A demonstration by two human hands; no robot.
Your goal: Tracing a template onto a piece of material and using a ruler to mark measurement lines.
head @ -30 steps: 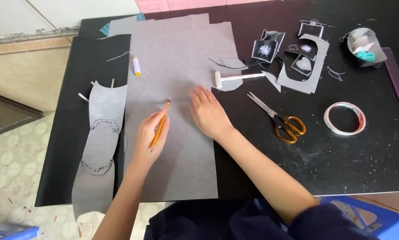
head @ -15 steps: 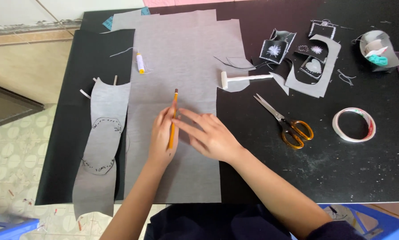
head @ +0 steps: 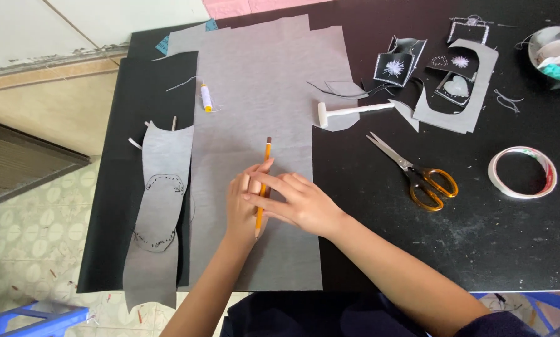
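— Where was the pencil (head: 262, 186)?
— Upright over the grey fabric sheet (head: 261, 100), gripped by the left hand (head: 245, 209), fingers curled around it.
— The right hand (head: 302, 205)?
— Fingers extended, touching the pencil, gripping nothing. Scissors (head: 414, 171) and a tape roll (head: 522, 172) lay to its right.

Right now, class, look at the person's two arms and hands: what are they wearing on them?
Both forearms are bare, and the left hand and right hand wear no gloves. No ring, watch or bracelet shows. A dark navy sleeve appears only at the upper right arm, near the frame's bottom edge.
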